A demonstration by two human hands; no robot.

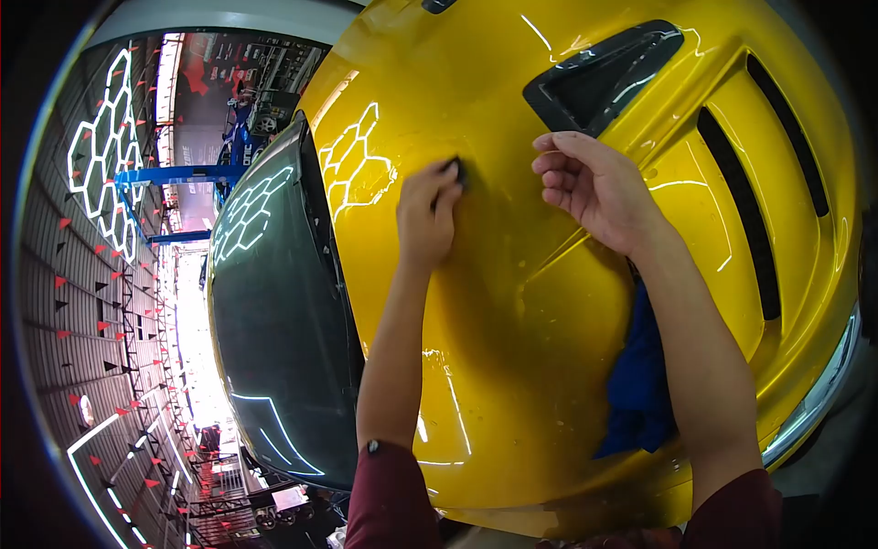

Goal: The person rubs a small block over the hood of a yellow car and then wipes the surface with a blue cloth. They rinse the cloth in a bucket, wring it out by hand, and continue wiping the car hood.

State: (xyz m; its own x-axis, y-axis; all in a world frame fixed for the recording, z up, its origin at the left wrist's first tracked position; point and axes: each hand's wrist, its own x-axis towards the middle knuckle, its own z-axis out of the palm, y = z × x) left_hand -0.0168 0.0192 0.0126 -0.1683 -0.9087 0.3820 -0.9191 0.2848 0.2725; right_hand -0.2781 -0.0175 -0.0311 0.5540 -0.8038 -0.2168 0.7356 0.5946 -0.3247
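Observation:
My left hand (pixel 427 218) is closed around a small black piece (pixel 457 172), mostly hidden by the fingers, at the glossy yellow hood (pixel 494 384) of a car. To the right, my right hand (pixel 594 188) is over the same hood with its fingers curled in and the thumb pressed near the index finger; I cannot tell what, if anything, is pinched there. Just beyond it is a dark scoop-shaped opening (pixel 594 78). A blue cloth (pixel 638 380) lies on the hood by my right forearm.
The dark windshield (pixel 279 293) borders the hood on the left. Black vent slots (pixel 739 210) run along the right side, near a chrome-like edge strip (pixel 819 398). Farther off stand a blue lift frame (pixel 183 174) and hexagonal ceiling lights (pixel 105 156).

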